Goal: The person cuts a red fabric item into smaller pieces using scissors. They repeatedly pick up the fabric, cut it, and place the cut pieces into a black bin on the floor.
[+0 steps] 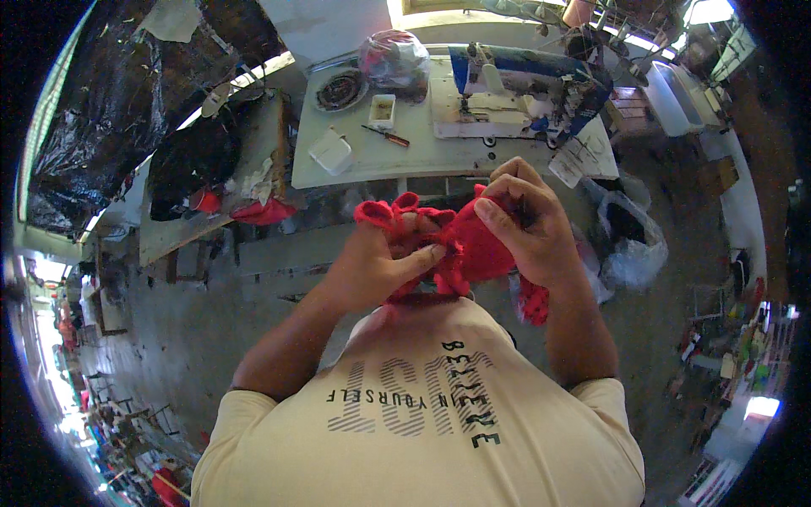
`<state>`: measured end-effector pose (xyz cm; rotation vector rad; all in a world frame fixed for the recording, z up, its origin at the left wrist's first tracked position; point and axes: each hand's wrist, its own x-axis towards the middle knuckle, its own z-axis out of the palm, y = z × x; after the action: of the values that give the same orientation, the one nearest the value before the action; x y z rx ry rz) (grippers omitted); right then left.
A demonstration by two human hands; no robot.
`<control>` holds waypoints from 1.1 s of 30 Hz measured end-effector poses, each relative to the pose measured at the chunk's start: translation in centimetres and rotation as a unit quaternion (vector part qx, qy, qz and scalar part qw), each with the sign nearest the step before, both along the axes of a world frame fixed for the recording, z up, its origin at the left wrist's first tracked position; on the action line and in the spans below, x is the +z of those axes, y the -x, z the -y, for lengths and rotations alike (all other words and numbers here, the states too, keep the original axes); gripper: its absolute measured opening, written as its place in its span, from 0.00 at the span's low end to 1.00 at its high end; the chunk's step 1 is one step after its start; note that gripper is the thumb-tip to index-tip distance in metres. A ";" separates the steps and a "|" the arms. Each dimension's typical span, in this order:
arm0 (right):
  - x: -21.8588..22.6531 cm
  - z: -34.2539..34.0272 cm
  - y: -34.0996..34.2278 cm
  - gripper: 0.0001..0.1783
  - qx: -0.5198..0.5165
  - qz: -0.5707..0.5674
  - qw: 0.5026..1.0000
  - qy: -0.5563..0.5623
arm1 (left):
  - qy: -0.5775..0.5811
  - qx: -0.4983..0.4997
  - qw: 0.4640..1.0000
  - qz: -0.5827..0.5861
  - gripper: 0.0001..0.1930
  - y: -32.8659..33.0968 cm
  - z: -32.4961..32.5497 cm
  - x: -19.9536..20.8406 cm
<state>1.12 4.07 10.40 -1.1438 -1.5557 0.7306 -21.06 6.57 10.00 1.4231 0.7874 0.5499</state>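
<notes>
Between my hands, in front of my chest, is a bunched red knit glove [483,245]; several of its finger tubes stick up at the left. My left hand [376,264] is closed on the finger end, its thumb pressing down on the knit. With thumb and fingers my right hand [534,221] pinches the upper right part of the same glove. Below my right hand hangs a piece of red knit with black dots [533,302]; whether it belongs to the same glove I cannot tell. My palms hide part of the fabric.
Ahead stands a white table [405,160] with a blue and white sewing machine [524,89], a screwdriver [385,135], small white tubs [331,152] and a plastic bag [394,63]. Red cloth [263,211] lies on a bench at left. Clear plastic bags [632,237] sit at right.
</notes>
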 end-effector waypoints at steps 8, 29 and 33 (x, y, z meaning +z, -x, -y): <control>0.9 0.7 -0.9 0.09 0.033 -0.012 0.998 0.048 | -0.180 0.035 0.977 -0.105 0.10 -1.0 -0.7 -0.9; -3.8 1.6 0.8 0.12 -0.040 0.012 0.975 0.219 | 0.010 -0.102 0.988 -0.119 0.14 1.2 -3.8 -0.6; -4.2 2.0 0.5 0.12 -0.083 -0.018 0.976 0.199 | 0.031 -0.153 0.983 -0.097 0.13 0.5 -5.0 -4.2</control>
<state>0.67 2.09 6.17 -1.5251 -1.2947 0.9706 -21.57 11.62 5.82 1.5196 0.7140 0.1502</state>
